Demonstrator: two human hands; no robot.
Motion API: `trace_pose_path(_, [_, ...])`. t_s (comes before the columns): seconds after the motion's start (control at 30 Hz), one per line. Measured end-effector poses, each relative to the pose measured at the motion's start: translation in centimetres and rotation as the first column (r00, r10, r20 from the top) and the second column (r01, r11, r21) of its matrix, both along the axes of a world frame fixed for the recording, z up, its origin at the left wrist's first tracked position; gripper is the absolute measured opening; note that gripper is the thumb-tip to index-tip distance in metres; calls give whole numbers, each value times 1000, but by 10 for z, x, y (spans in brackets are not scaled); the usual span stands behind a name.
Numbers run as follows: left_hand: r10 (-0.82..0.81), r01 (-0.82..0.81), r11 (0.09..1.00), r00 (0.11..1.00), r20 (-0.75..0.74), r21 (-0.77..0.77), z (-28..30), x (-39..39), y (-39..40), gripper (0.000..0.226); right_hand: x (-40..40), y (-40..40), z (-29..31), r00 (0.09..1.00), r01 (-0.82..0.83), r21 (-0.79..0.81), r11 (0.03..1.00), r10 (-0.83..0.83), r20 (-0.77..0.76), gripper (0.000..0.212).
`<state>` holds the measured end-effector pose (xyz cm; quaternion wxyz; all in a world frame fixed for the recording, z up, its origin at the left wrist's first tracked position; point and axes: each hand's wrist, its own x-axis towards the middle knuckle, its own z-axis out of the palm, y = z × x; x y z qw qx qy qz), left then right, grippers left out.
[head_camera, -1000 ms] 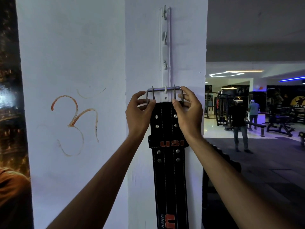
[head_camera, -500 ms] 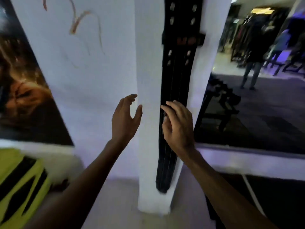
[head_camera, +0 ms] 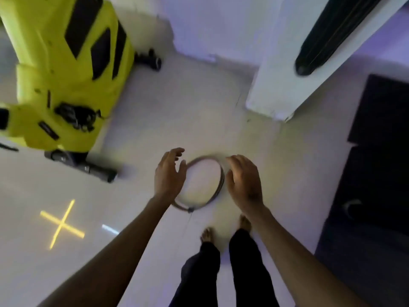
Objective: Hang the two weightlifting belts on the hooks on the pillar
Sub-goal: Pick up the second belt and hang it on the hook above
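Note:
A brown belt point(head_camera: 218, 173) lies curled in a ring on the pale floor, just ahead of my bare feet. My left hand point(head_camera: 169, 173) hovers over its left side and my right hand point(head_camera: 243, 182) over its right side, both with fingers spread and holding nothing. Whether they touch the belt I cannot tell. The black belt point(head_camera: 329, 34) hangs down the white pillar point(head_camera: 276, 85) at the upper right; only its lower end shows. The hooks are out of view.
A yellow machine point(head_camera: 59, 69) on dark feet stands at the upper left. A black mat point(head_camera: 376, 162) covers the floor at the right. A yellow cross point(head_camera: 62, 223) of light marks the floor at the lower left.
Both hands let go of the black belt's buckle, leaving it hanging on the pillar. The view swung down to the floor and both hands dropped over the brown belt.

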<state>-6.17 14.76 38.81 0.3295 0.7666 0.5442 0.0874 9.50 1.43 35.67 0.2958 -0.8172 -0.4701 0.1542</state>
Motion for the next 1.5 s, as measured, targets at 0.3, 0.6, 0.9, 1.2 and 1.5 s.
trace_pose_path(0.3, [310, -367, 882, 925, -222, -297, -317, -183, -32, 36, -184, 18, -321, 930, -365, -293, 884, 333, -155, 27])
trace_pose_path(0.6, [548, -599, 681, 799, -249, -421, -499, -296, -64, 47, -306, 42, -530, 800, -561, -567, 603, 572, -182, 28])
trace_pose_path(0.9, [561, -562, 638, 808, -182, -527, -438, -265, -52, 42, -256, 57, -452, 864, -488, -557, 672, 464, -197, 11])
trace_pose_path(1.2, [579, -617, 653, 781, -236, -440, -513, -265, -33, 43, -282, 46, -522, 769, -588, -598, 545, 606, -204, 22])
trace_pose_path(1.5, [623, -651, 520, 732, -276, -553, -487, -264, -41, 31, -263, 36, -466, 858, -483, -566, 667, 489, -157, 12])
